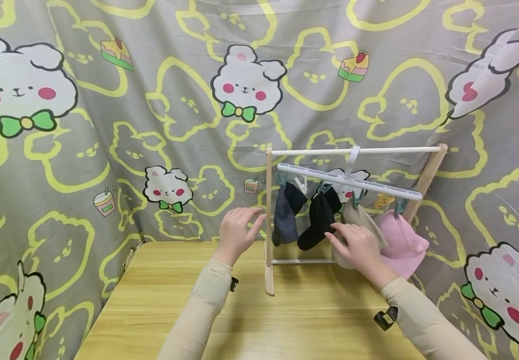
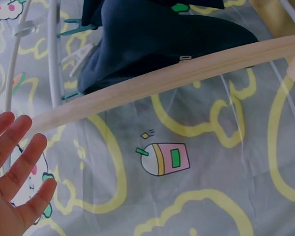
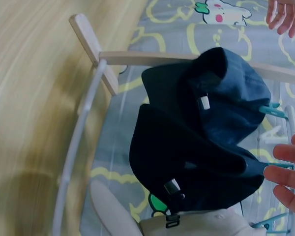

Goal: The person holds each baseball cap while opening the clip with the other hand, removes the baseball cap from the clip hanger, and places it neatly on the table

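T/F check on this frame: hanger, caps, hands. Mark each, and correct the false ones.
1. The hanger hooks over the rack's top bar. True.
2. The pink cap lies flat on the table. False: it hangs from the hanger by a clip.
3. The black cap hangs between the navy cap and the beige cap. True.
4. The left hand grips the navy cap. False: the left hand is open beside the left post, holding nothing.
5. The right hand holds no cap. True.
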A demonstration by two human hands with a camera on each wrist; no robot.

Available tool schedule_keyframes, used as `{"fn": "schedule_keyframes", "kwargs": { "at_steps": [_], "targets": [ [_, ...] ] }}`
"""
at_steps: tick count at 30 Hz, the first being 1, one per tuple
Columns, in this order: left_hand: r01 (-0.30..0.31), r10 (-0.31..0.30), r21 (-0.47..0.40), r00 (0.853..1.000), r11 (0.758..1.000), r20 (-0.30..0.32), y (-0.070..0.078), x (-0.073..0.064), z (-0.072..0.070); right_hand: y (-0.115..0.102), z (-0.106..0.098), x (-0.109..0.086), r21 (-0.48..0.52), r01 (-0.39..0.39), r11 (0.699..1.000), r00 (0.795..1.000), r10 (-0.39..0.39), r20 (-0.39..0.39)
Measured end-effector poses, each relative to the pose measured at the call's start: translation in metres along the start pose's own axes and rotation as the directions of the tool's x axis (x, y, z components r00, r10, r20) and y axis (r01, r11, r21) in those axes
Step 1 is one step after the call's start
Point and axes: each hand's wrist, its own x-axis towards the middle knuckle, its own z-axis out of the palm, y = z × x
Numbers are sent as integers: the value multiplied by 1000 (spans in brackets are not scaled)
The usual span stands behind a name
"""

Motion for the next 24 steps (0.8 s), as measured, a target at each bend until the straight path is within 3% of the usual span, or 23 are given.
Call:
{"fn": "schedule_keyframes", "kwargs": {
  "at_steps": [11,18,24],
  "targets": [
    [-5,4,-39,1000,999,-24,9,17,2,23,-22,6,-2,-149,989,979,148,139],
    [-42,38,-56,996,998,-82,14,32,7,42,-36,18,-63,-133,989,988,137,72],
    [-48,41,-82,995,995,-87,19,45,8,59,-44,25,-113,-204,972,977,210,38]
  ]
}}
